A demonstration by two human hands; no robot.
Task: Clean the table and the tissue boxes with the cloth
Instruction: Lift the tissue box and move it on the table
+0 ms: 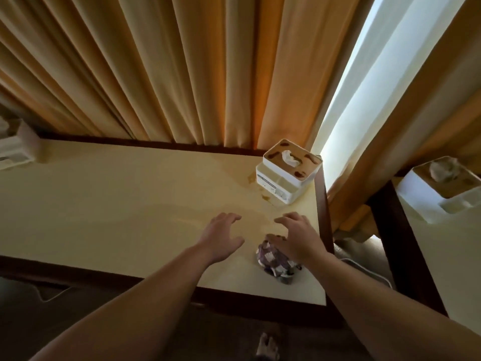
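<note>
your left hand (221, 234) released, fingers spread over table (117, 204). your right hand (296, 235) released, hovering over crumpled cloth (276, 259) at 5 o'clock. stained tissue box (289, 170) at 1 o'clock, far corner, beside curtain (156, 69).

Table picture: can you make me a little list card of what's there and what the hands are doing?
table: cream top with dark wooden rim
stains: brown spill marks beside the tissue box
tissue box: white, brown smears on its lid, far right corner
cloth: crumpled, purple and white checks
left hand: open, fingers spread, holding nothing
right hand: open, over the cloth, not gripping it
other tissue boxes: one at left edge, one on next table
behind: orange curtains
</note>
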